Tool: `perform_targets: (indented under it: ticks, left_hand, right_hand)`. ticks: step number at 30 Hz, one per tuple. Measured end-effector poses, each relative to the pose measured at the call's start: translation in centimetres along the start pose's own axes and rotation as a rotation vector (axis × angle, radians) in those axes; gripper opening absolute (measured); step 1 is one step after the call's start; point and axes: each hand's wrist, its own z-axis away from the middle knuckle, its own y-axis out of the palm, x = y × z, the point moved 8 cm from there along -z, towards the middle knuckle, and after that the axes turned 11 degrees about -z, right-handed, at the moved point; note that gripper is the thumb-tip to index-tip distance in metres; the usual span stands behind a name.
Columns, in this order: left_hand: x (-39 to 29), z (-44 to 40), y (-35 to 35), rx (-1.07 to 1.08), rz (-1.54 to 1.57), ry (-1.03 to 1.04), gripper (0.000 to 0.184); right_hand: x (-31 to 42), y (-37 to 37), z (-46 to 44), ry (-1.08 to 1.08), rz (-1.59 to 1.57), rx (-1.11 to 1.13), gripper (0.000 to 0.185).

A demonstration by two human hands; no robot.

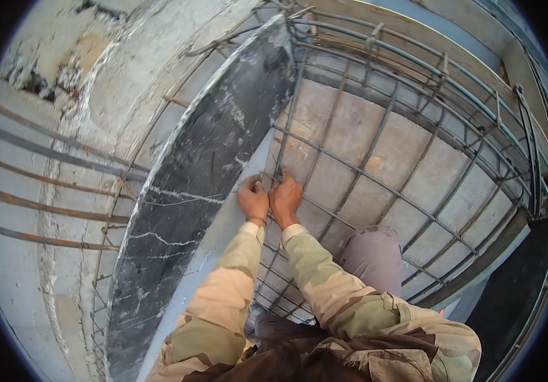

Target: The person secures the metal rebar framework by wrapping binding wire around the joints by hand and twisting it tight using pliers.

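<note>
My left hand point(253, 198) and my right hand point(286, 196) are close together at the left edge of a rebar mesh point(360, 171). The fingers of both are drawn in and closed, with thumbs and fingertips meeting near a bar. Anything pinched between them is too small to make out. Beside my left hand stands a long dark panel point(210, 134) with pale scratches, its lower edge next to a smooth grey strip point(260, 156). Under the mesh lie brownish boards point(344, 127).
Several rusty bars point(51, 207) stick out from the rough concrete point(121, 83) on the left. A cage of thicker rebar point(407, 56) curves along the top and right. My bent knee point(372, 258) rests over the mesh, and a dark sheet point(509, 286) lies at the right.
</note>
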Motion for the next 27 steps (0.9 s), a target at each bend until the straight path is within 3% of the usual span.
perform_targets:
  ticks: [1,3,5,7,8,10,11,13,17,19,20,22,23,25,26,27]
  left_hand:
    - [1.1,0.7,0.3,-0.011,0.009,-0.022,0.023]
    - [4.1,1.4,2.4,0.068,0.421,-0.166,0.029]
    - [3.5,1.3,2.3,0.051,0.483,-0.207,0.031]
    - [3.6,1.3,4.4,0.215,0.817,-0.367,0.03]
    - [4.2,0.8,4.8,0.192,0.848,-0.384,0.03]
    - [4.0,0.2,6.2,0.319,0.987,-0.333,0.034]
    - [4.2,0.0,6.4,0.302,1.015,-0.34,0.034]
    - [4.1,-0.4,6.8,0.315,0.952,-0.282,0.027]
    - [5.2,-0.6,8.2,0.256,0.901,-0.338,0.023]
    - [5.5,-0.7,8.9,0.203,0.878,-0.31,0.025]
    - [5.6,-0.6,9.4,0.197,0.893,-0.319,0.025]
    - [6.0,-0.7,8.9,0.039,0.569,-0.303,0.028]
    - [5.1,-0.3,8.1,0.029,0.587,-0.313,0.028]
    - [3.1,0.9,5.4,-0.103,0.324,-0.25,0.035]
    - [2.4,1.6,5.1,-0.167,0.237,-0.233,0.036]
    - [2.0,1.6,5.2,-0.19,0.263,-0.25,0.036]
  right_hand:
    - [0.4,0.1,-0.2,-0.041,0.032,0.003,0.042]
    - [0.4,0.6,-0.4,-0.049,0.06,-0.002,0.039]
    - [0.7,1.2,-0.4,-0.063,0.098,-0.001,0.036]
    - [1.5,0.7,0.1,-0.156,0.209,-0.082,0.035]
    - [1.5,1.2,-0.2,-0.183,0.229,-0.058,0.035]
    - [-0.3,1.1,-0.9,-0.002,-0.075,-0.105,0.029]
    - [-0.4,1.4,-0.9,-0.024,-0.057,-0.087,0.029]
    - [-2.4,1.5,-1.0,0.097,-0.222,-0.13,0.026]
    - [-1.0,1.9,-1.6,-0.078,-0.079,-0.174,0.021]
    - [1.2,2.1,-2.4,-0.056,0.247,-0.021,0.018]
    - [1.3,1.9,-3.1,-0.067,0.261,-0.015,0.018]
    - [1.4,3.2,-4.4,-0.138,0.526,0.242,0.024]
    - [1.3,2.5,-5.3,-0.155,0.541,0.25,0.024]
    - [-2.1,2.8,-6.3,0.305,-0.101,0.537,0.027]
    - [-2.7,1.5,-8.9,-0.139,0.228,0.412,0.026]
    - [-0.2,1.6,-7.9,-0.168,0.247,0.431,0.026]
